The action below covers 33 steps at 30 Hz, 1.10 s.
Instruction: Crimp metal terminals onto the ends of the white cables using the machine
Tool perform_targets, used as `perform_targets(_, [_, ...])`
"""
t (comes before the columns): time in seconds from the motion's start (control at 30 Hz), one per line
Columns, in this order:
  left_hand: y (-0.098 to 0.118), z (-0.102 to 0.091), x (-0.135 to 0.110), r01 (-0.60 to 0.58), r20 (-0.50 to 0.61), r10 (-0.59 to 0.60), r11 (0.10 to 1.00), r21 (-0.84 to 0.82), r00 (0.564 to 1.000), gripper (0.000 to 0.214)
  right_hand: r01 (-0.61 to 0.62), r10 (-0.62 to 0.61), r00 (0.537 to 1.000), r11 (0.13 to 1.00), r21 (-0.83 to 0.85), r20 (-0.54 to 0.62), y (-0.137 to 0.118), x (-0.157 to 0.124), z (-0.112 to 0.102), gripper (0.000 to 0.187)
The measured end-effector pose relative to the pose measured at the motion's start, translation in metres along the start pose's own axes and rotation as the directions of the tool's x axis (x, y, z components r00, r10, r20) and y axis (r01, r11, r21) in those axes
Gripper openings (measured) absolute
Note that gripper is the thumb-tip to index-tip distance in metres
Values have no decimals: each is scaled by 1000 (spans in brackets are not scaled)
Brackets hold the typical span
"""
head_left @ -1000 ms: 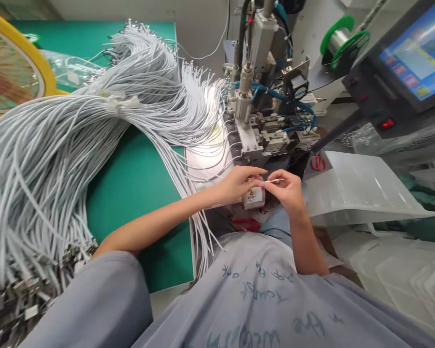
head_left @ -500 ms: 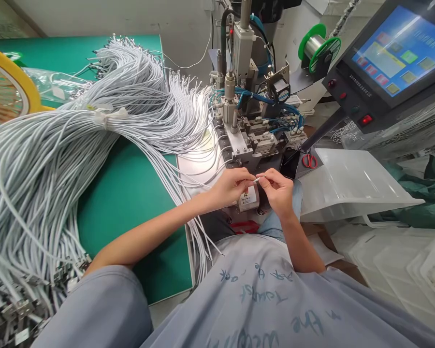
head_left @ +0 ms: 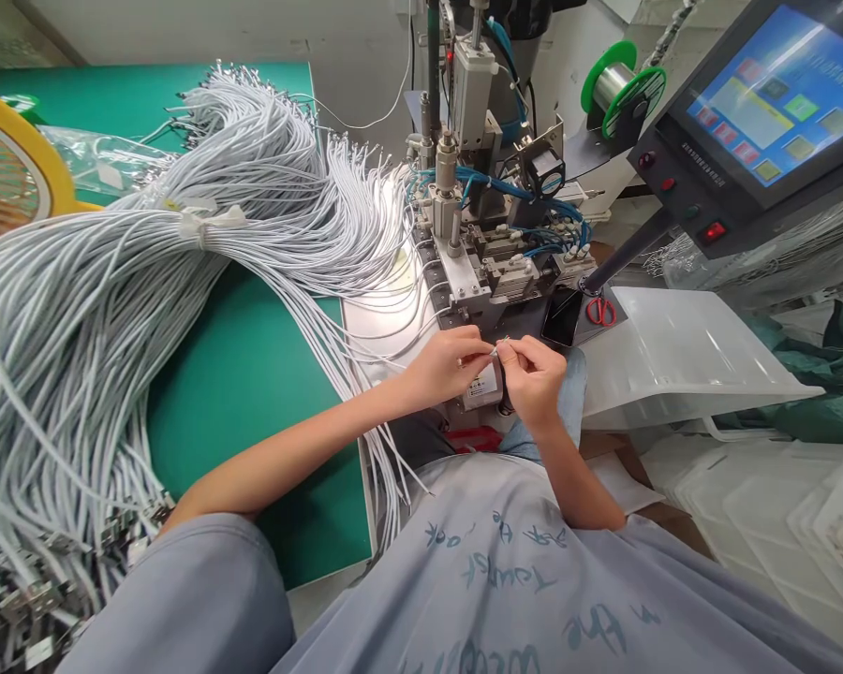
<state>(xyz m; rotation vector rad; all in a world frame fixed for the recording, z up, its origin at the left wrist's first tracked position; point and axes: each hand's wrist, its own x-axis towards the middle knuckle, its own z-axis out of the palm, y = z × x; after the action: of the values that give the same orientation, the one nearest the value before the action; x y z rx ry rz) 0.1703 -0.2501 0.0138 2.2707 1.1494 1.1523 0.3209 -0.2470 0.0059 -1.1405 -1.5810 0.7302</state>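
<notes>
Green matting covers the table (head_left: 253, 374), and across it sprawls a thick bundle of white cables (head_left: 112, 281), cinched by a white tie (head_left: 207, 223), with loose strands trailing toward a small machine (head_left: 478, 243) of clamps and blue hoses. To the right of the machine are a green spool (head_left: 622, 84), a touchscreen (head_left: 779, 94), a dark phone (head_left: 562, 316), red-handled scissors (head_left: 599, 309) and a white tray (head_left: 681, 356).

Both hands meet just in front of the machine's base, above a small labelled block (head_left: 484, 386). The left hand (head_left: 450, 363) is narrowed to a pinch, thumb and forefinger closed on a thin cable end (head_left: 497, 347). The right hand (head_left: 538, 374) is curled the same way, its fingertips on that end from the other side. The piece is tiny; its long axis seems to run across, from one hand to the other, with a glint of metal in the middle, though finer detail cannot be made out. Neither hand is nearer, since both touch it, and the machine's clamps lie just beyond the fingertips, straight ahead of them
</notes>
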Motion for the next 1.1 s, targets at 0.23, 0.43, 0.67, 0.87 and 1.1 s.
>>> perform_targets(0.23, [-10,0,-5,-149,91,122,900,410,988,26,78,-47,982,983,-164,183,-1,14,-9,26])
perform_targets(0.43, [-6,4,-2,71,-31,-71,997,-1,997,16,101,-100,993,995,-18,64,5,10,4,24])
perform_targets(0.67, [-10,-1,-3,-195,62,188,851,487,980,30,109,-82,991,953,-281,106,-1,9,3,24])
perform_targets(0.87, [-13,2,-4,-106,44,97,904,414,994,29,51,-35,992,990,-133,123,3,13,2,27])
perform_targets(1.1, [-6,7,0,286,57,-281,925,-248,958,14,-18,15,1000,995,98,25,16,9,11,23])
